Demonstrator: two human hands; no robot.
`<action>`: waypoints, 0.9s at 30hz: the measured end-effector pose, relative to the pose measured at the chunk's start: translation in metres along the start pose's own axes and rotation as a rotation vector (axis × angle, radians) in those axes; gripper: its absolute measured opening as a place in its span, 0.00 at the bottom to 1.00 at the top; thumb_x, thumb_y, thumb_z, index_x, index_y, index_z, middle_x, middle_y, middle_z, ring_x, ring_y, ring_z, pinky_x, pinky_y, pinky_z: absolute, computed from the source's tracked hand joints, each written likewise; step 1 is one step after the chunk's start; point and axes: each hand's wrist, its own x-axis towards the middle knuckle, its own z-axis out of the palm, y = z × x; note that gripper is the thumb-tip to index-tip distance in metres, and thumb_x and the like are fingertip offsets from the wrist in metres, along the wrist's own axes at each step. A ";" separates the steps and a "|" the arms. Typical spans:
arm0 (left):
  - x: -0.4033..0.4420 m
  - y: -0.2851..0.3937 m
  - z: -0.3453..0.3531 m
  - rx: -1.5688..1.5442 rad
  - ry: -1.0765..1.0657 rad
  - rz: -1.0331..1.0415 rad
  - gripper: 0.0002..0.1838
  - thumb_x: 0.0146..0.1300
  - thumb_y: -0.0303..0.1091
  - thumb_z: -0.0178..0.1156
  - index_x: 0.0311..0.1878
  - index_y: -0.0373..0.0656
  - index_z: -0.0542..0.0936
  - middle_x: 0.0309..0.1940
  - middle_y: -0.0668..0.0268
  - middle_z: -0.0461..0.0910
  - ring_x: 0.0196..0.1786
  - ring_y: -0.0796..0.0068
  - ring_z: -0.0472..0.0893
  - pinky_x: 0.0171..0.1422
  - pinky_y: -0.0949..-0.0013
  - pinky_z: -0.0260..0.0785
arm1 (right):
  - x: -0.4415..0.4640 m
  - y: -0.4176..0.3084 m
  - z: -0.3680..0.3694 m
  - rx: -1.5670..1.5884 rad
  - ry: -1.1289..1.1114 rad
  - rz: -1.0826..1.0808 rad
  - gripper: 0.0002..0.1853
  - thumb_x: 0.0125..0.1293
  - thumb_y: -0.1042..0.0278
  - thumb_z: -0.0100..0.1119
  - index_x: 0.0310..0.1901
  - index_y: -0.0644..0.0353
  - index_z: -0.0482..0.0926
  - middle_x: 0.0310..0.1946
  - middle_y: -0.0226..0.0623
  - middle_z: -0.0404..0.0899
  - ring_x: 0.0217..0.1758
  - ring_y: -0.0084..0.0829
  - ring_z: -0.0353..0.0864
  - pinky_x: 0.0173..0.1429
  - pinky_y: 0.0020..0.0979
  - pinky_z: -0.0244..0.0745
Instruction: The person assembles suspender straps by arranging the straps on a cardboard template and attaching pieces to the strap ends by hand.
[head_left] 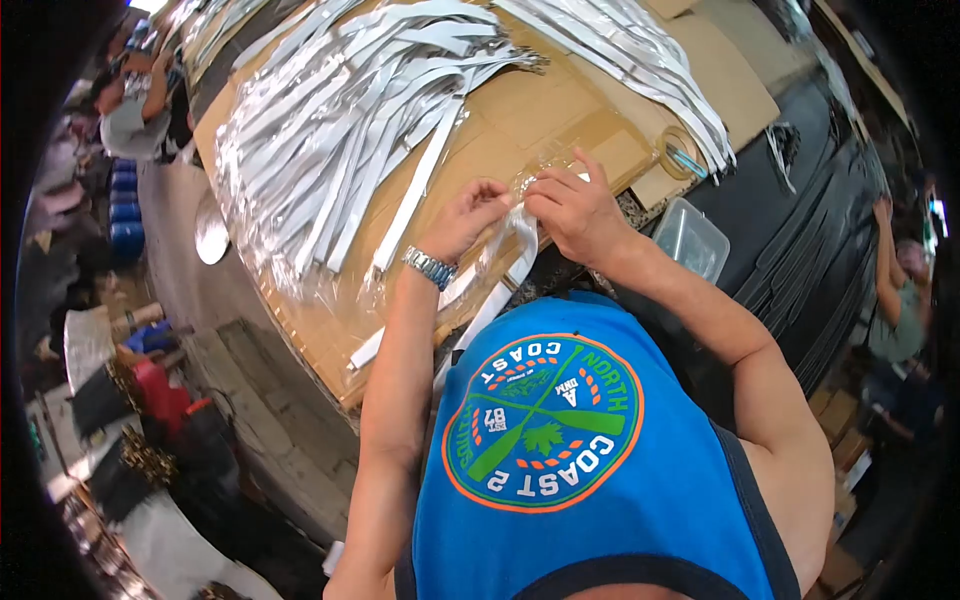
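My left hand [468, 218], with a metal watch on its wrist, pinches the edge of a clear plastic sleeve around a white strap [522, 240]. My right hand [572, 208] holds the upper end of the same strap and plastic, its fingers bent and one finger raised. Both hands are close together over the cardboard's near edge. The strap hangs down from them toward my blue shirt. A large pile of white straps in clear plastic [340, 130] spreads over the cardboard [540, 110] beyond my left hand.
More wrapped straps [640, 60] lie at the upper right, near a rubber band roll [675, 150]. A clear plastic box [692, 240] stands right of my forearm. Black strips [800, 250] cover the right side. People are at the far left [135, 125] and far right [898, 300].
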 end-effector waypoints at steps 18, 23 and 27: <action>-0.183 -0.134 0.010 1.351 0.604 0.042 0.44 0.48 0.45 0.76 0.71 0.54 0.70 0.72 0.55 0.65 0.74 0.54 0.65 0.73 0.36 0.52 | 0.029 0.072 0.061 0.155 -0.669 0.226 0.07 0.65 0.64 0.56 0.43 0.52 0.78 0.32 0.44 0.84 0.42 0.50 0.84 0.53 0.50 0.74; -0.188 -0.109 0.012 1.386 0.554 0.051 0.44 0.47 0.43 0.75 0.70 0.51 0.70 0.69 0.55 0.68 0.71 0.54 0.68 0.72 0.39 0.54 | 0.026 0.089 0.080 0.300 -0.677 0.380 0.13 0.62 0.55 0.62 0.44 0.52 0.80 0.38 0.44 0.85 0.46 0.48 0.84 0.46 0.45 0.76; -0.186 -0.103 0.011 1.405 0.487 0.100 0.40 0.48 0.40 0.73 0.68 0.48 0.71 0.67 0.54 0.70 0.67 0.53 0.71 0.70 0.43 0.58 | 0.031 0.106 0.087 0.342 -0.705 0.405 0.18 0.57 0.50 0.67 0.41 0.52 0.79 0.35 0.41 0.84 0.41 0.45 0.83 0.44 0.44 0.75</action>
